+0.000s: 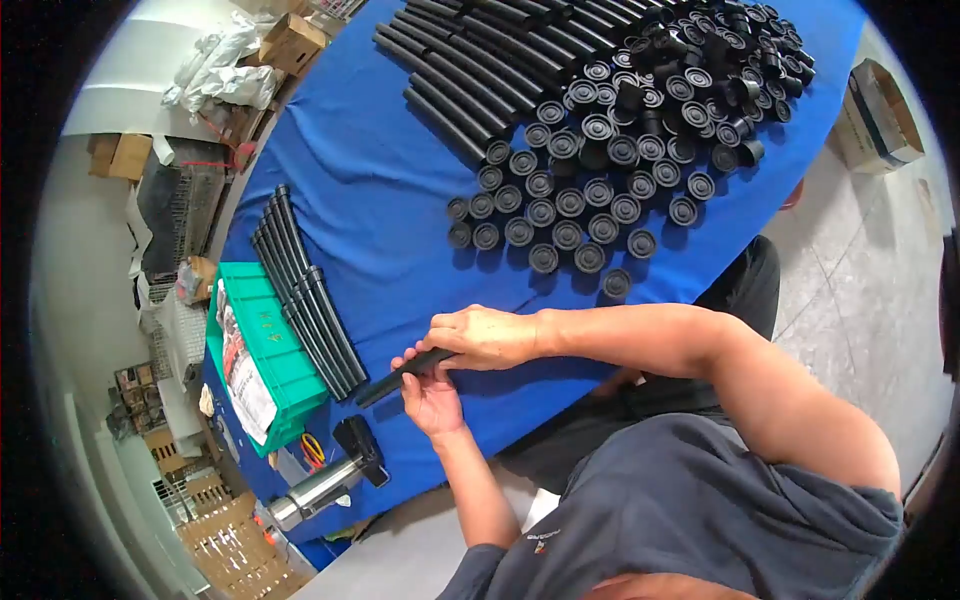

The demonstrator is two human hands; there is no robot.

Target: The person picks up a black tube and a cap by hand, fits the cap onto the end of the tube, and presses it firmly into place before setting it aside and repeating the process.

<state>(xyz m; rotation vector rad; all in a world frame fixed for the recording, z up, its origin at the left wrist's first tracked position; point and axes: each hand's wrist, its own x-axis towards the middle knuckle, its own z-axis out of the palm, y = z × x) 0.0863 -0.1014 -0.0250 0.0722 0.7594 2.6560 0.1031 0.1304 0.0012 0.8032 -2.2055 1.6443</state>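
A short black tube [385, 387] is held over the blue cloth near its front edge. My left hand [434, 400] has its fingers round the tube's middle from below. My right hand [482, 337] closes over the tube's upper end and hides it. Left of my hands, a row of joined black tubes [308, 300] lies beside a green crate [265, 340]. Many round black caps [597, 190] are spread across the cloth beyond my right hand, most with their ringed faces up. More black tubes [470, 80] lie side by side at the far edge.
A metal cylinder tool with a black head [318, 490] lies at the lower left, near yellow-and-red scissors [313, 450]. Papers [243, 385] hang in the crate. A cardboard box [880, 120] stands on the floor at the right. Shelving and boxes line the left.
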